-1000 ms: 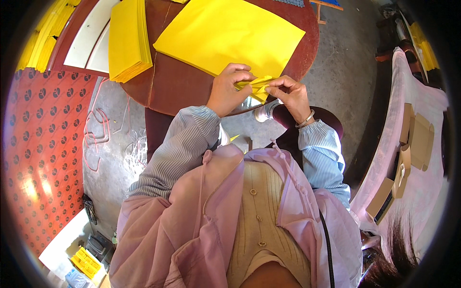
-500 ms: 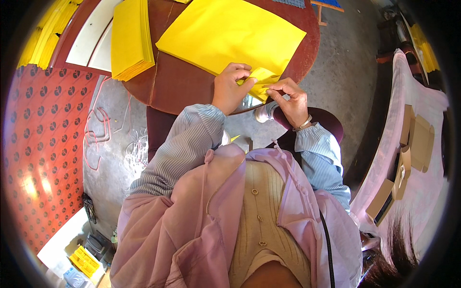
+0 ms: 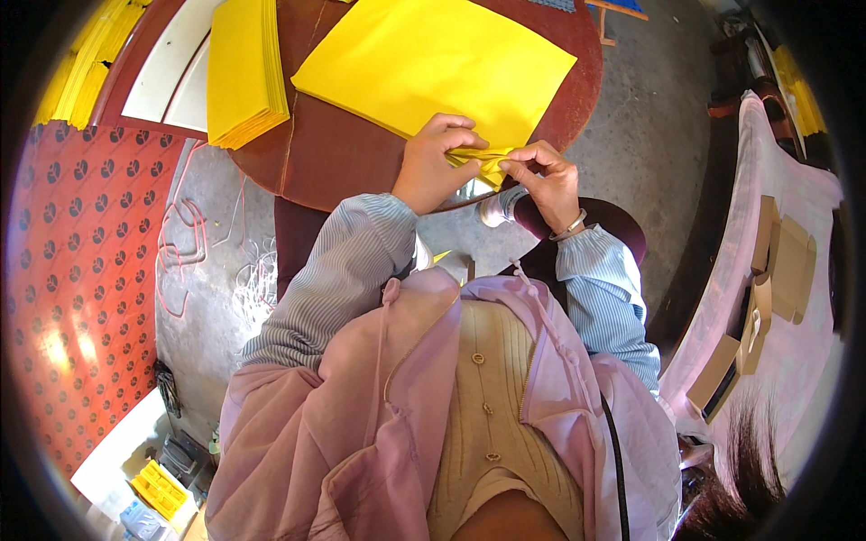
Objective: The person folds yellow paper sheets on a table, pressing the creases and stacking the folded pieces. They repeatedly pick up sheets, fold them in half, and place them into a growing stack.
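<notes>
A large yellow fabric sheet [image 3: 442, 68] lies flat across the dark red round table [image 3: 347, 149], its near corner bunched over the table's front edge. My left hand [image 3: 435, 162] is closed on the gathered near edge of the fabric, fingers curled over the top and thumb beneath. Just to its right, my right hand [image 3: 548, 180] pinches the same folded edge between thumb and fingers. Layers of the crumpled fabric show between the two hands; their exact folding is partly hidden by the fingers.
A thick stack of folded yellow fabric [image 3: 244, 77] stands at the table's left. Further left is a red patterned panel [image 3: 95, 270]. Loose cables [image 3: 189, 243] lie on the concrete floor. Opened cardboard boxes [image 3: 794, 270] rest on a pink-covered surface [image 3: 722, 298] at right.
The raised flap of fabric between my hands has been pressed down and folded flatter. My left hand has shifted slightly; my right hand still pinches the edge.
</notes>
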